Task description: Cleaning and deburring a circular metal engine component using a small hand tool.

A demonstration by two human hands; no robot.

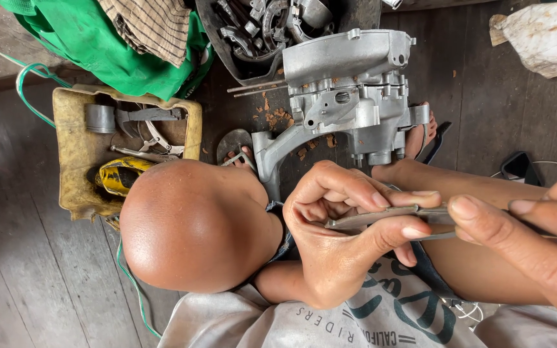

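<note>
My left hand [346,225] is curled in the middle of the view, its thumb and fingertips pinching a thin, flat grey metal tool [381,218] with two narrow blades. My right hand [536,241] comes in from the right and grips the same tool's other end between thumb and forefinger. Both hands hover over my lap, above my right leg. Just beyond them a silver engine casing [349,90] stands on the dark plank floor, apart from both hands.
My bent left knee [191,225] fills the near left. A worn yellow tray [72,154] with hand tools lies behind it. A green bag [91,45], a black tub of metal parts [259,32] and a white sack [549,35] lie farther off.
</note>
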